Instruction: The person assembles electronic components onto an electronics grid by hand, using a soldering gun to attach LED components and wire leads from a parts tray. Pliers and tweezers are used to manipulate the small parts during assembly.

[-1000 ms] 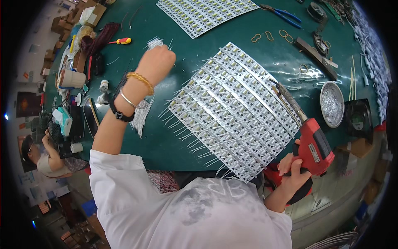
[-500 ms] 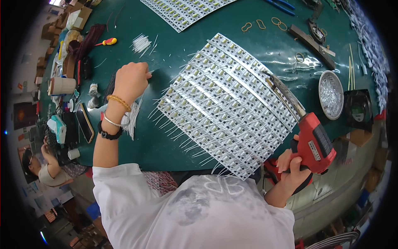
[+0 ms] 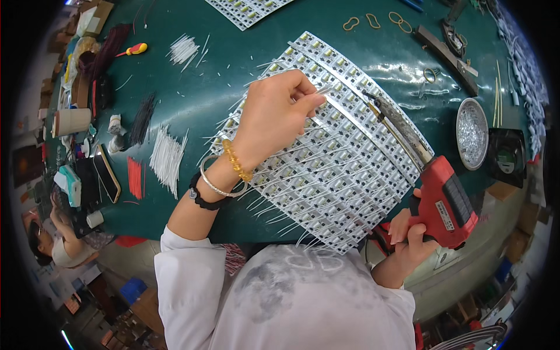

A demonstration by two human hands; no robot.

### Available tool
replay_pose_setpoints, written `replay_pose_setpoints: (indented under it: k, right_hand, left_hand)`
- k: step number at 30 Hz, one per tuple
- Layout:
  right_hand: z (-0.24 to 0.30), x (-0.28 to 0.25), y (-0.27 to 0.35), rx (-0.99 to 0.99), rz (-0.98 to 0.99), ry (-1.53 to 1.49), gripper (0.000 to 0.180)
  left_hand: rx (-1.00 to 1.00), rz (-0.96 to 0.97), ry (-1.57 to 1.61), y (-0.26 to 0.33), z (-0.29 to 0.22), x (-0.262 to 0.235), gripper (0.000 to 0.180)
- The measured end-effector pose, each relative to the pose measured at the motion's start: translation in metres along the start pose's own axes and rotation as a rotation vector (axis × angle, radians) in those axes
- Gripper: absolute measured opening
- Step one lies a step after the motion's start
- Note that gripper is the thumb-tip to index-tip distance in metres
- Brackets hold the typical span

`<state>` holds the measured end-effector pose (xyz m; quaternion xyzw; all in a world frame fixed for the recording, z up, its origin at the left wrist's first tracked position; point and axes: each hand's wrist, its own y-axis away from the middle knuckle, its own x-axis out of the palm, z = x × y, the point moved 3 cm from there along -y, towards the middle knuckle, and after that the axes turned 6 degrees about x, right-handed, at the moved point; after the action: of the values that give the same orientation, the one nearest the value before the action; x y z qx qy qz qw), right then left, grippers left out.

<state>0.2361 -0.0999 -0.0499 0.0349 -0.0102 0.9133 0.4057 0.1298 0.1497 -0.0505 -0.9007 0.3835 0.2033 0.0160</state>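
Head view: the left hand (image 3: 274, 114) is closed in a pinch, thumb against fingers, on what looks like a short white wire (image 3: 324, 91), just above the sheet of circuit boards (image 3: 350, 175). The right hand (image 3: 413, 242) is wrapped round the handle of a red soldering gun (image 3: 446, 204), whose long metal nose reaches left over the sheet's right part, its tip near the left fingers but apart from them. The sheet lies in the middle of the desk (image 3: 219, 76), many white wires standing out from its rows on the left and near side.

The step in hand seems to be bringing a wire to one of the rows; the next move calls for a steady pinch and close agreement between wire end and hot tip, without bending the neighbouring wires.

To the left lie bunches of white wires (image 3: 168, 157), red wires (image 3: 135, 178) and black wires (image 3: 142, 119); a bowl (image 3: 458, 133) stands at the right.

As for writing, the soldering gun carries a pale label with dark print, too small to read. The white shirt (image 3: 280, 286) bears a grey printed design; no brand is made out.
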Motion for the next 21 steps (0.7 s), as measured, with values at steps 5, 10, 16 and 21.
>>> replay_pose_setpoints:
  k: [5,10,16,21]
  right_hand:
    - [0.002,0.006,-0.004,0.008,-0.042,0.055,0.066]
    - [0.004,0.014,-0.009,0.052,-0.079,0.128,0.073]
    - [0.000,0.017,-0.013,0.081,-0.037,0.219,0.081]
    - [-0.017,-0.003,-0.008,-0.044,0.047,0.449,0.077]
  left_hand:
    - [0.167,-0.153,-0.131,-0.008,0.017,0.009,0.015]
    - [0.160,-0.196,-0.291,-0.003,0.015,0.012,0.016]
    - [0.187,-0.243,-0.297,0.001,0.017,0.017,0.016]
    - [0.235,-0.274,-0.304,0.003,0.020,0.018,0.016]
